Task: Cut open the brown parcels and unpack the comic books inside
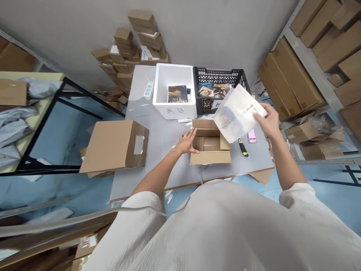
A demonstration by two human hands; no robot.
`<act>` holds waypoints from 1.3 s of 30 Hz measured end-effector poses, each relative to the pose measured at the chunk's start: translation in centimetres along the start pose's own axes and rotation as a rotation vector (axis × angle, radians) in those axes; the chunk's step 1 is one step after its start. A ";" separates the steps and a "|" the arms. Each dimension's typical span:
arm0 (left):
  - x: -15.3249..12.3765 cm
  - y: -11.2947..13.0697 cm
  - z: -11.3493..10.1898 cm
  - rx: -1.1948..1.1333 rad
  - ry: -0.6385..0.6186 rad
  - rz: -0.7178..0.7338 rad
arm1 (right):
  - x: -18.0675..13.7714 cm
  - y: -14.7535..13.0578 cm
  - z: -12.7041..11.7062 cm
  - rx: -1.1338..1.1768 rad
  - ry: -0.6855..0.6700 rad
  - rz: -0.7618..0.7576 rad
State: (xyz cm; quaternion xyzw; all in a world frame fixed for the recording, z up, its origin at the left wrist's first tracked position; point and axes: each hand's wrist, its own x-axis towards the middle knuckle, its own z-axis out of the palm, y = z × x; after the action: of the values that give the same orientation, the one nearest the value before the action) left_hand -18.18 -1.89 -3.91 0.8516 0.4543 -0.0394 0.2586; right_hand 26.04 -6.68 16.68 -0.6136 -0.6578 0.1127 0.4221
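A small open cardboard box [210, 158] stands on the grey table in front of me. At its left end, my left hand [186, 142] grips the box's side, fingers toward the back and thumb toward the front. To the right of the box and above it, my right hand [267, 119] pinches the right edge of a white-covered book [239, 109], which is tilted and slightly blurred. Behind the box are a white foam bin [175, 111] with dark-covered books [178, 93] in it and a black plastic crate [204, 105] holding colourful books [221, 90].
A yellow-and-black utility knife [243, 148] and a phone [252, 136] lie right of the box. A larger carton [113, 145] overhangs the table's left side. A power strip [149, 90] lies behind. Shelves with cartons [293, 82] flank the right.
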 end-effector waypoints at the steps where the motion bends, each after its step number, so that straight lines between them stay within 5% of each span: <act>1: 0.0 0.1 -0.1 0.009 -0.006 -0.011 | 0.3 0.4 -1.5 -0.001 0.033 0.004; 4: 0.0 0.3 -0.4 0.044 -0.034 -0.039 | 0.4 2.3 -4.7 -0.010 0.113 0.032; 7: 0.0 0.6 -0.7 0.075 -0.058 -0.060 | 0.0 5.6 -5.2 -0.007 0.110 0.086; 14: 0.4 0.6 -0.9 0.139 -0.107 -0.102 | -2.2 15.5 2.2 0.129 -0.177 0.339; 20: 0.5 0.8 -0.7 0.178 -0.138 -0.149 | -4.3 20.8 8.2 0.363 -0.437 0.598; 29: -0.1 1.3 -0.7 0.194 -0.133 -0.194 | -2.0 25.4 12.2 0.036 -0.431 0.540; 39: -0.9 1.6 -0.6 0.189 -0.118 -0.190 | -2.8 27.6 16.3 -0.094 -0.415 0.689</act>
State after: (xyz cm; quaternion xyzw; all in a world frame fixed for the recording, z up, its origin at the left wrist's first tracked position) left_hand -17.48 -3.00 -2.50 0.8214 0.5112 -0.1565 0.1984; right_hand 34.10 2.96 -12.89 -0.7812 -0.4891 0.3387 0.1892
